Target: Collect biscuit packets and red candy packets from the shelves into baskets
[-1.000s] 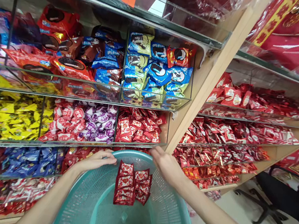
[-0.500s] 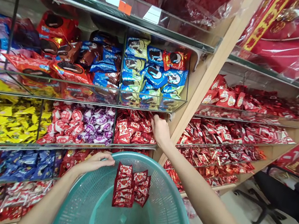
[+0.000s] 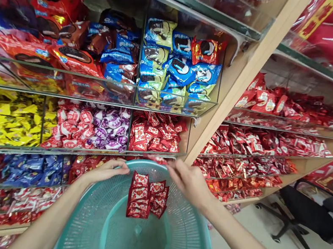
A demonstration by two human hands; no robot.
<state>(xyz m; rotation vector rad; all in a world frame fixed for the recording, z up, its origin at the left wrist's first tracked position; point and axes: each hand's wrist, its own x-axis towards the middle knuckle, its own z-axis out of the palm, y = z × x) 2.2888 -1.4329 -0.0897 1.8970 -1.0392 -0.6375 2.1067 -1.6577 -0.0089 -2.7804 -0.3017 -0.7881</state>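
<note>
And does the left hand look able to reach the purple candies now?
Probably yes: the purple candies appear close, above the left hand; only a low clear strip fronts them. The hand would likely leave the basket first.

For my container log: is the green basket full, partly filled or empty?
Only partly filled: red packets sit in two groups inside the basket, while much of its bottom shows bare.

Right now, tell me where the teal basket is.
In the head view, the teal basket is at the bottom centre, in front of the candy shelves, with the left hand at its left rim and the right hand near its far right rim.
</note>
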